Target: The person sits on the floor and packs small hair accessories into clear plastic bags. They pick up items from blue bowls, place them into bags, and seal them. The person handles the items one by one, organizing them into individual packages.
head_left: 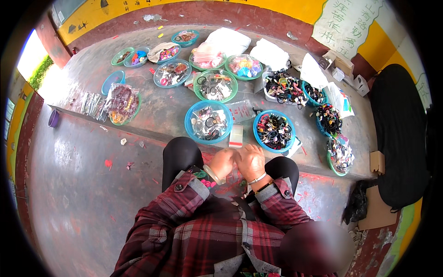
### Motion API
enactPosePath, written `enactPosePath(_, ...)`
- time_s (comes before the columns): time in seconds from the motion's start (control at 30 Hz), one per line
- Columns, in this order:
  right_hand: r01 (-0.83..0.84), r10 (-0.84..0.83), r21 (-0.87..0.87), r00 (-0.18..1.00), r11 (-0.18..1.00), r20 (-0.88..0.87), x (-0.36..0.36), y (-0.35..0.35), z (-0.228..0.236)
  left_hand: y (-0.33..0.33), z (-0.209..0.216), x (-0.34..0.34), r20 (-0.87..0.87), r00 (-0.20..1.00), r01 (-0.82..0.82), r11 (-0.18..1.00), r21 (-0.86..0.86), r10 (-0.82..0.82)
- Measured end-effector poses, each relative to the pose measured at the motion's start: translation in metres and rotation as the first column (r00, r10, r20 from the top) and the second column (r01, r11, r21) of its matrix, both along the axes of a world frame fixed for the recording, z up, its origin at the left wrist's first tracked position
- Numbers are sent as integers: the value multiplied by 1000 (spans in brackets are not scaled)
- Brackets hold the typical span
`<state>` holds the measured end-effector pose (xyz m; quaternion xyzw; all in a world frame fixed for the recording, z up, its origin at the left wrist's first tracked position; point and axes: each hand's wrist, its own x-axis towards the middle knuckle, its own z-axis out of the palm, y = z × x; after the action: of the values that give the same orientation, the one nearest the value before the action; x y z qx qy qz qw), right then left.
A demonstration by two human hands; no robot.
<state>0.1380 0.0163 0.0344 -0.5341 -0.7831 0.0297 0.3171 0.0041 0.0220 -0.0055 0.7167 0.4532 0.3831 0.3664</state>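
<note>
My left hand (222, 163) and my right hand (251, 163) meet between my knees, their fingertips pressed together. Both sets of fingers are closed; whatever lies between them is too small or hidden to make out. Just beyond the hands a small white and red box (236, 135) lies on the ledge. To its left stands a blue basin (187, 127) of clear-bagged dark hair ties. A second blue basin (256, 135), on the right, is heaped with dark hair ties that carry colourful beads.
Several more basins cover the raised concrete ledge, among them a green basin (235, 92) and a white tub (272, 96) of hair ties. White sacks (229, 40) lie at the back. A long black case (397, 134) leans at the right. Red scraps (108, 163) litter the floor.
</note>
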Motion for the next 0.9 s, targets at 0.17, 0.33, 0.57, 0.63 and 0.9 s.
enactPosePath(0.17, 22, -22, 12, 1000, 1000, -20, 1, 1, -3, -2, 0, 3, 2, 1000, -27, 999, 38, 27)
enactPosePath(0.33, 23, -24, -7, 989, 1000, -145, 1, 3, -3, 3, -8, 0, -36, 999, -38, 998, -58, 36)
enactPosePath(0.57, -16, -156, -331, 860, 944, -487, 8, 8, -16, 3, -4, 2, 287, 950, -68, 978, -199, 124)
enactPosePath(0.63, -41, -196, -382, 804, 923, -561, 7, 10, -23, 10, -36, -1, 392, 908, -48, 965, -256, 149)
enactPosePath(0.9, 38, -123, -229, 922, 973, -368, 6, 6, -6, 10, -24, -1, 291, 943, -93, 968, -234, 161)
